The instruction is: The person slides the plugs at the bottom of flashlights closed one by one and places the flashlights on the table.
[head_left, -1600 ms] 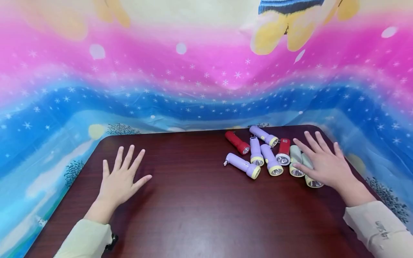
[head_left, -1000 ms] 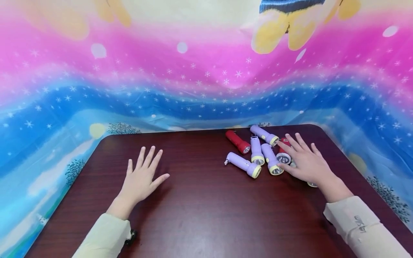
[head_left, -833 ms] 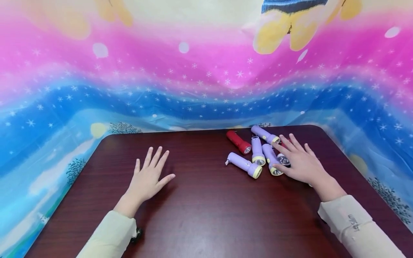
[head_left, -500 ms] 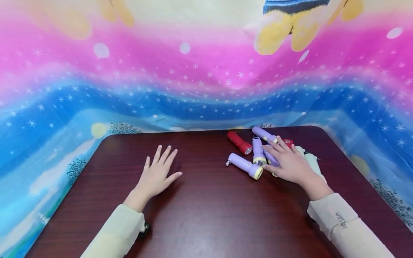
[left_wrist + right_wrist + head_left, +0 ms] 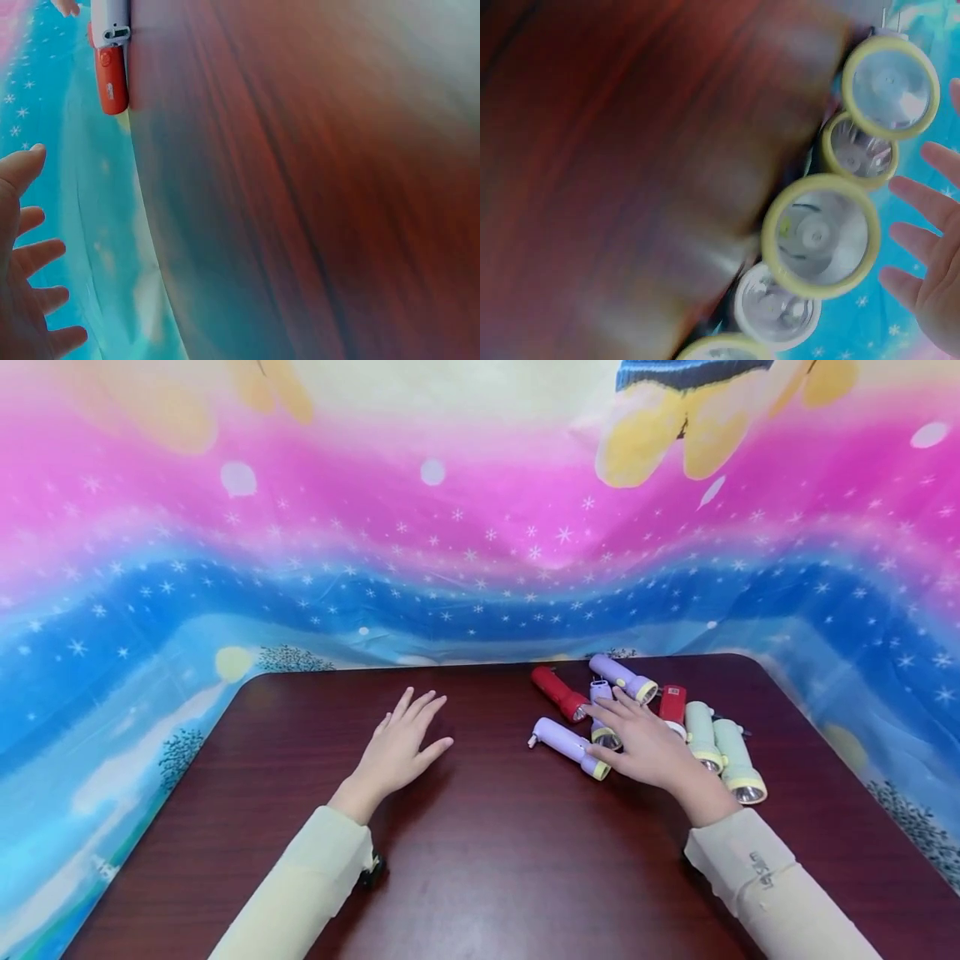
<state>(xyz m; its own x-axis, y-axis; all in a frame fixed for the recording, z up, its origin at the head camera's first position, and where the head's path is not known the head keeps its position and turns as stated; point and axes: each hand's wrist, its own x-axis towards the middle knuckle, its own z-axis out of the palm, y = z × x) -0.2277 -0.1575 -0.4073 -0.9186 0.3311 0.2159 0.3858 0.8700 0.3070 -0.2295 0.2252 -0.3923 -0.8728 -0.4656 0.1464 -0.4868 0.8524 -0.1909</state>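
In the head view, my left hand (image 5: 393, 752) is held over the left-middle of the table with its fingers spread and holds nothing. My right hand (image 5: 651, 747), also with outstretched fingers, hovers over a cluster of flashlights at the right. Near its fingertips lie a purple flashlight (image 5: 562, 742) with a yellow rim, another purple one (image 5: 600, 692) and a red flashlight (image 5: 557, 689). One more purple flashlight is hidden beneath this hand. In the right wrist view, the fingers (image 5: 922, 202) stand beside several lens ends, including a large yellow-rimmed one (image 5: 774, 240).
Behind the right hand are a purple flashlight (image 5: 617, 672) and a red one with a white head (image 5: 672, 702). Two pale green flashlights (image 5: 702, 727) lie to its right. The dark wooden table (image 5: 480, 852) ends at a colourful hanging cloth (image 5: 480, 543).
Both hands have moved inward: the left hand to the right, the right hand to the left across the flashlights. The pale green flashlights have come back into sight. The flashlights lie as before.
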